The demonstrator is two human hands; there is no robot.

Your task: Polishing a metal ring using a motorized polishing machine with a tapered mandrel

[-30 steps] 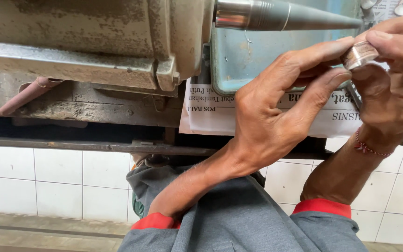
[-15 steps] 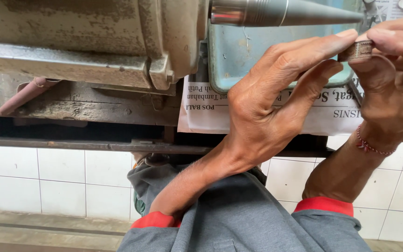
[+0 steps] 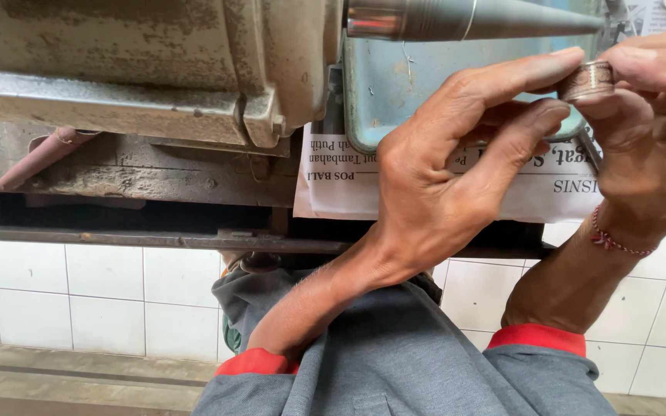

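Two bare hands meet over a small metal ring (image 3: 587, 80), a short, dull-brown band with a worn, mottled surface, held up at the right of the frame. The left hand (image 3: 445, 177) pinches it from the left side, index finger stretched along its top edge and thumb pressed beneath, the other fingers loosely curled. The right hand (image 3: 649, 131) grips the same ring from the right, fingertips closed over its far rim; a thin red string bracelet (image 3: 614, 240) circles that wrist. Both forearms emerge from grey sleeves with red cuffs (image 3: 537, 337).

Just above the ring, a polished steel tapered mandrel (image 3: 472, 18) lies horizontally, a smooth cone narrowing to a point toward the right. It projects from a heavy cast machine housing (image 3: 148, 69), its pale paint chipped, rust-flecked and grimy. Behind the hands sits a blue-green metal tray (image 3: 395, 92) with rounded corners, resting on a sheet of printed newspaper (image 3: 333, 181). Below runs a dark steel rail (image 3: 117, 237), and under it a wall of glossy white square tiles (image 3: 63, 296).
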